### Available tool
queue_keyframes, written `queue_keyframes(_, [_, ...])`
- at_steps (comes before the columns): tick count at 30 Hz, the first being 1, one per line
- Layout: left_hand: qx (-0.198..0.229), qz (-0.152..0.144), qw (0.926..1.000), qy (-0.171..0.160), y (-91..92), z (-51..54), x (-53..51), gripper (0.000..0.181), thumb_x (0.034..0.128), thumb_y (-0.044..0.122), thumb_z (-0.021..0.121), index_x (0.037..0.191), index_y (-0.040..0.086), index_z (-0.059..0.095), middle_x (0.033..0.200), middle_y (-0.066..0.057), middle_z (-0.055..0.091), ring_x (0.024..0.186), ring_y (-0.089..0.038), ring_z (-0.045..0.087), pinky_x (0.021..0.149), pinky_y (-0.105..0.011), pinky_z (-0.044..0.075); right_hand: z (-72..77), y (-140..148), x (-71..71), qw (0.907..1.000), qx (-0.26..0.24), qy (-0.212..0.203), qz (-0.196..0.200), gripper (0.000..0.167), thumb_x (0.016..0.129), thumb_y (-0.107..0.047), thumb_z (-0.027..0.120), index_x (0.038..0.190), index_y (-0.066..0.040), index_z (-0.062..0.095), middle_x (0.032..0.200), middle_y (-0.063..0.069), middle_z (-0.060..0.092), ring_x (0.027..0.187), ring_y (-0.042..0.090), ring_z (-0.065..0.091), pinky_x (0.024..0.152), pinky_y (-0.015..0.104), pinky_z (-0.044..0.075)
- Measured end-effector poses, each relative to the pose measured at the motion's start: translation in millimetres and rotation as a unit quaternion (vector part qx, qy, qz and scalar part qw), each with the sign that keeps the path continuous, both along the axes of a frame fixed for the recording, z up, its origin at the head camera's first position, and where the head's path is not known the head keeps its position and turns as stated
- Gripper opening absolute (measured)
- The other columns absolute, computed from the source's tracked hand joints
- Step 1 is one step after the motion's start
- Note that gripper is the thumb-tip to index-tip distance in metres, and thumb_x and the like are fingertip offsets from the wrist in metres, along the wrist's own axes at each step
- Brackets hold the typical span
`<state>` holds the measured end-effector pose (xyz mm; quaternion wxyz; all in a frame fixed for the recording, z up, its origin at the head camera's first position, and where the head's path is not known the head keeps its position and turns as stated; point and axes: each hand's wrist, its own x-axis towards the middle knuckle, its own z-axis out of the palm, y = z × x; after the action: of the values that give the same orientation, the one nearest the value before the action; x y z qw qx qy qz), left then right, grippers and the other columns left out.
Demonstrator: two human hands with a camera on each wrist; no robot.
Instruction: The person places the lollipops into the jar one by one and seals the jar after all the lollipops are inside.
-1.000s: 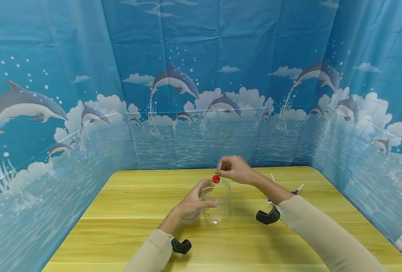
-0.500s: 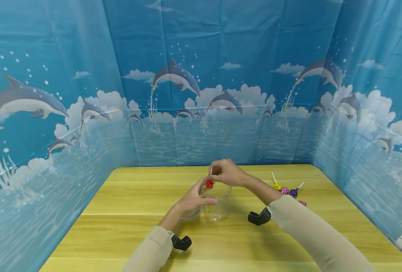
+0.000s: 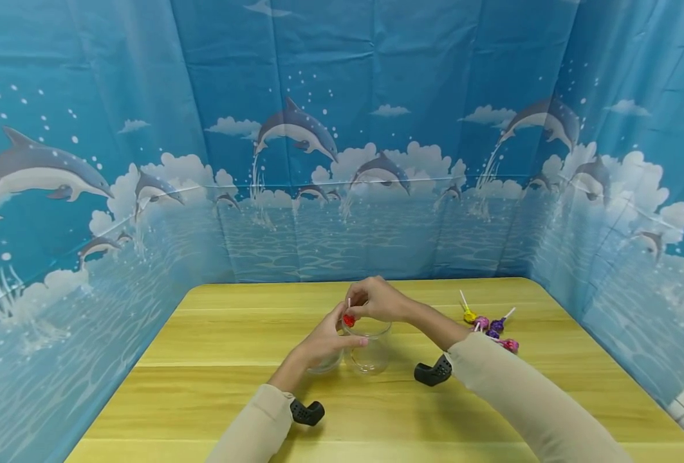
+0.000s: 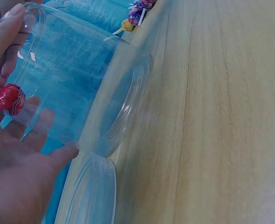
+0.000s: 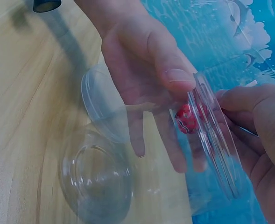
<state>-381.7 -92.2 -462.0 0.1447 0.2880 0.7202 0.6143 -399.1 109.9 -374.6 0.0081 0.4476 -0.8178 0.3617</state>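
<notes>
My left hand (image 3: 318,344) grips the side of a clear plastic jar (image 3: 372,360), thumb in front and fingers behind. The jar stands upright on the table, its mouth uncovered. Above it, my right hand (image 3: 379,301) pinches the white stick of a lollipop. The red-wrapped lollipop (image 5: 186,119) has its head just inside the jar's rim, near the left fingertips; it also appears beside the rim in the left wrist view. A clear round lid-like piece (image 4: 95,193) lies by the jar, partly hidden by the left hand in the head view.
Several wrapped lollipops, among them a yellow one (image 3: 470,316) and a pink one (image 3: 510,346), lie in a loose group on the right of the wooden table (image 3: 203,386). A blue dolphin-print curtain (image 3: 318,244) hangs behind.
My right hand has moved left and slightly down, bringing the red lollipop from above the rim into the jar's mouth. My left hand stays around the jar. The other lollipops have come into fuller view.
</notes>
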Motion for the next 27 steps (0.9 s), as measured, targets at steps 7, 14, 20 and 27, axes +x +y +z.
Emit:
queue_keyframes(7, [0.002,0.006,0.9999,0.01,-0.7,2.2,0.9,0.079,0.0973,0.026,0.075,0.162,0.023,0.03,0.155,-0.007,0.04,0.142,-0.04,0.038,0.103,-0.051,0.044,-4.2,-1.4,-0.3,0.9999,0.003,-0.003,-0.01,0.007,0.093,-0.004,0.078,0.088,-0.008,0.076,0.09,-0.001,0.075,0.081,0.011,0.073,0.072,0.028,0.059])
queue_keyframes(14, [0.02,-0.008,0.9998,0.004,1.3,0.9,-1.6,0.084,0.0971,0.023,0.076,0.164,0.023,0.025,0.158,-0.008,0.038,0.139,-0.041,0.041,0.103,-0.048,0.046,-7.5,-1.5,0.9,0.9999,-0.001,-0.007,-0.014,0.003,0.091,-0.003,0.079,0.093,-0.004,0.077,0.095,0.005,0.076,0.084,0.02,0.075,0.074,0.028,0.059])
queue_keyframes(20, [0.039,-0.033,0.9987,-0.003,0.8,2.2,-1.4,0.09,0.0985,0.024,0.074,0.167,0.024,0.015,0.166,-0.004,0.027,0.142,-0.046,0.038,0.105,-0.046,0.047,-7.2,-1.4,0.4,0.9999,-0.006,-0.001,-0.012,0.007,0.09,-0.002,0.08,0.096,-0.005,0.077,0.093,0.002,0.075,0.081,0.014,0.074,0.072,0.029,0.059])
queue_keyframes(27, [0.038,-0.037,0.9986,0.003,-0.1,1.3,-2.1,0.091,0.0984,0.025,0.074,0.167,0.027,0.014,0.167,-0.002,0.026,0.145,-0.044,0.034,0.102,-0.043,0.049,-5.9,-0.8,0.0,0.9998,0.001,-0.01,-0.016,0.008,0.091,-0.005,0.08,0.098,-0.008,0.076,0.094,-0.001,0.075,0.082,0.01,0.073,0.074,0.029,0.059])
